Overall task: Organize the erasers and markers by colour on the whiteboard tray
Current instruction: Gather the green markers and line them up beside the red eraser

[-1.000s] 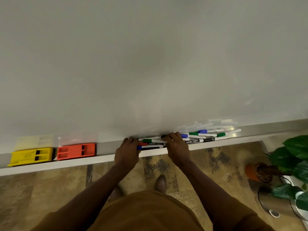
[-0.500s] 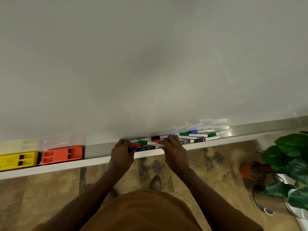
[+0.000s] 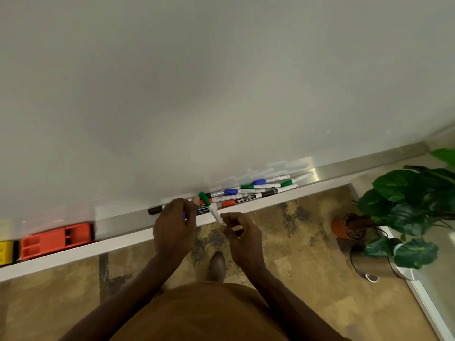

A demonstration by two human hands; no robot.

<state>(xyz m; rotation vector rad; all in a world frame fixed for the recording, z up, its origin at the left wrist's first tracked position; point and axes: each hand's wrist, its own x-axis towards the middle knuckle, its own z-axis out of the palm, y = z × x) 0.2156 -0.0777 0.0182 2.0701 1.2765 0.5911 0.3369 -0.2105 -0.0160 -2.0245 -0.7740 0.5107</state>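
Green caps one end of the marker (image 3: 211, 206) that the right hand (image 3: 242, 238) pinches by its white tail, fingertips closed on the barrel just in front of the tray's front lip, so the pen slants up and away with its cap over the tray (image 3: 118, 221). The left hand (image 3: 173, 226) is curled around a small bundle of markers at the tray's front edge; a black end (image 3: 154, 210) sticks out to its left along the tray floor, and how many pens it grips I cannot tell, since the fingers hide them. Beyond the hands, toward the tray's right end, loose markers lie crossed over one another: a red-capped one with a dark printed barrel (image 3: 240, 201) nearest the front lip, two blue-capped ones (image 3: 231, 191) and (image 3: 259, 182) farther back, and green-capped ones (image 3: 247, 186) and (image 3: 286, 183) among them. At the tray's left end an orange eraser (image 3: 55, 239) lies flat, and just beside it at the frame's edge shows part of a yellow eraser (image 3: 5, 252). The whiteboard (image 3: 221, 82) rises behind the tray. On the floor past the tray's right end stands a potted plant (image 3: 403, 205).
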